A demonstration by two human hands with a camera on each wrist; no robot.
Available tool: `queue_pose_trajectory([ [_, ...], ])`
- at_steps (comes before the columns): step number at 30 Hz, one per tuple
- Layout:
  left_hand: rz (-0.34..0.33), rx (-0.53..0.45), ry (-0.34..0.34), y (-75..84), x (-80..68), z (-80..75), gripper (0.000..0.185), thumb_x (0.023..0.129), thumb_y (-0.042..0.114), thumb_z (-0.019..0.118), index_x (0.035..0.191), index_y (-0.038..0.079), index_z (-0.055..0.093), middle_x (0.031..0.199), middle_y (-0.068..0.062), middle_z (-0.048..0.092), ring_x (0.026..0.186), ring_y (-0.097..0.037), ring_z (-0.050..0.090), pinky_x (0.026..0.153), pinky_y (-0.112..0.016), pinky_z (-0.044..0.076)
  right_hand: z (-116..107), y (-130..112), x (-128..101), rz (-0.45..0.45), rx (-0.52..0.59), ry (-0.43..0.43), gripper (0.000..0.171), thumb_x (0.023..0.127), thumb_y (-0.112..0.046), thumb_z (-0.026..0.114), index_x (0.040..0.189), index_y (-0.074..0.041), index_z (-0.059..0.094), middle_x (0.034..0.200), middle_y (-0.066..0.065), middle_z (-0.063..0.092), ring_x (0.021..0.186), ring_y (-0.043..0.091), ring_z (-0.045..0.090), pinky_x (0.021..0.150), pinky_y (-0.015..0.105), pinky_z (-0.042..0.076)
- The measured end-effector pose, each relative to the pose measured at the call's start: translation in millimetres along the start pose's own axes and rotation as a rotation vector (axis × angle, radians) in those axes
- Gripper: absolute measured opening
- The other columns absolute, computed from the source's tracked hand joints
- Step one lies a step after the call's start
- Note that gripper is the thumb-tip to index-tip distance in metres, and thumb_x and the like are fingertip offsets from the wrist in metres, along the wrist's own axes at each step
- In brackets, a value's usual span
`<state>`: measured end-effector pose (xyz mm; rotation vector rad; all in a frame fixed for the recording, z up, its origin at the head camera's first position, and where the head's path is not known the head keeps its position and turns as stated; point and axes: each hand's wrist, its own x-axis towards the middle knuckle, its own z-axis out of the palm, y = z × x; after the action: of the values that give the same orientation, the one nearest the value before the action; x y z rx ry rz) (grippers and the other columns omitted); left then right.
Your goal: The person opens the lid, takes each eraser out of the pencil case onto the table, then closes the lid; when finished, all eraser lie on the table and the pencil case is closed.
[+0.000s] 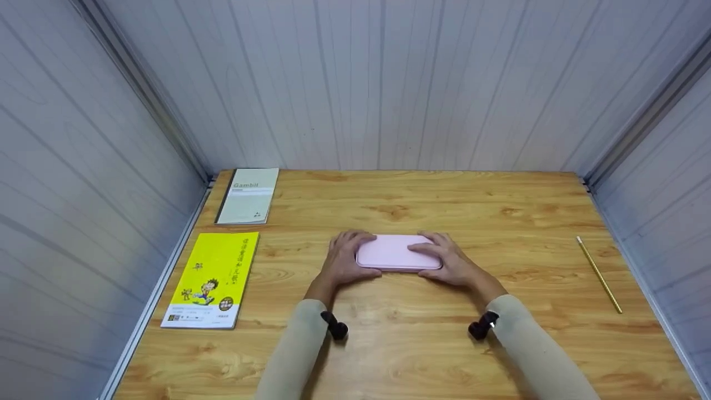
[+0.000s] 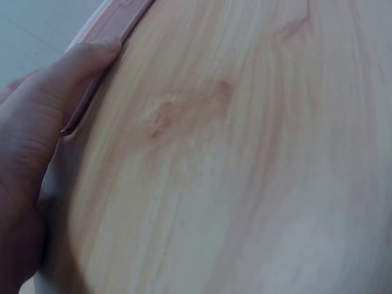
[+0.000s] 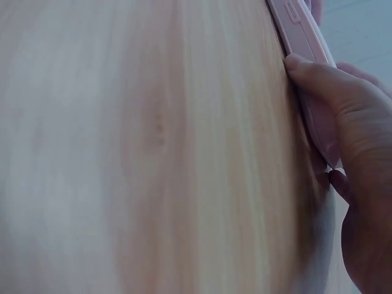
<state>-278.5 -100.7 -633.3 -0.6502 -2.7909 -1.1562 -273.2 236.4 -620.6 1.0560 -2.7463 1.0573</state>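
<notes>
A pink case with rounded corners [image 1: 389,253] lies flat on the wooden table, its lid closed. My left hand [image 1: 345,261] grips its left end, thumb along the near side and fingers curled over the far corner. At the other end my right hand [image 1: 447,261] holds it too, thumb on the near side and one finger lying across the lid. In the left wrist view the left thumb [image 2: 92,58] presses the case's side wall [image 2: 116,24]. The right wrist view has the right thumb [image 3: 312,76] against the same wall, near a small latch-like tab [image 3: 292,11].
To the left lies a yellow book [image 1: 214,272] with a cartoon figure, and behind it a pale notebook [image 1: 249,197]. A gold pencil [image 1: 600,275] rests near the table's right edge. Light panel walls [image 1: 383,83] enclose the wooden table [image 1: 400,344] at the back and both sides.
</notes>
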Motion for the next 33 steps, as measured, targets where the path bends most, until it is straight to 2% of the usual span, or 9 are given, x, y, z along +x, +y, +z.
queue_pose_trajectory([
  [3,0.002,0.008,0.006,0.3,0.0,-0.1,0.087,0.074,0.051,0.103,0.149,0.02,0.072,0.154,-0.01,0.069,0.149,-0.038,0.056,0.125,-0.065,0.036,2.8,-0.1,-0.7,-0.022,-0.019,0.013,0.053,0.096,-0.029,0.089,0.147,-0.027,0.075,0.168,0.028,0.053,0.147,0.054,0.051,0.119,0.077,0.039],
  [6,-0.002,0.01,0.013,-0.1,-0.2,0.2,0.085,0.074,0.05,0.103,0.148,0.021,0.073,0.152,-0.009,0.07,0.147,-0.035,0.058,0.121,-0.063,0.039,4.8,-0.5,-1.8,-0.027,-0.017,0.018,0.05,0.097,-0.029,0.087,0.146,-0.027,0.076,0.167,0.028,0.053,0.148,0.055,0.05,0.12,0.078,0.037],
  [12,-0.011,0.0,0.017,-0.3,-2.0,0.5,0.084,0.075,0.05,0.103,0.148,0.022,0.072,0.152,-0.009,0.069,0.147,-0.034,0.058,0.119,-0.063,0.038,6.9,-2.5,-1.9,-0.018,0.003,0.008,0.049,0.099,-0.028,0.084,0.148,-0.027,0.075,0.169,0.028,0.051,0.152,0.056,0.046,0.123,0.082,0.033],
  [21,0.009,0.056,0.026,0.9,-2.4,0.6,0.082,0.077,0.052,0.1,0.148,0.021,0.071,0.149,-0.008,0.069,0.143,-0.033,0.06,0.114,-0.059,0.041,6.8,-3.3,-1.2,-0.01,0.001,0.0,0.048,0.101,-0.029,0.082,0.148,-0.027,0.074,0.17,0.029,0.05,0.153,0.056,0.046,0.123,0.082,0.032],
  [33,0.009,0.029,0.035,2.3,-2.4,4.2,0.082,0.077,0.049,0.101,0.148,0.021,0.071,0.148,-0.01,0.069,0.143,-0.035,0.059,0.114,-0.06,0.04,2.8,-5.6,-3.9,0.035,0.007,-0.028,0.049,0.1,-0.029,0.081,0.149,-0.027,0.073,0.17,0.028,0.049,0.157,0.056,0.042,0.125,0.081,0.029],
])
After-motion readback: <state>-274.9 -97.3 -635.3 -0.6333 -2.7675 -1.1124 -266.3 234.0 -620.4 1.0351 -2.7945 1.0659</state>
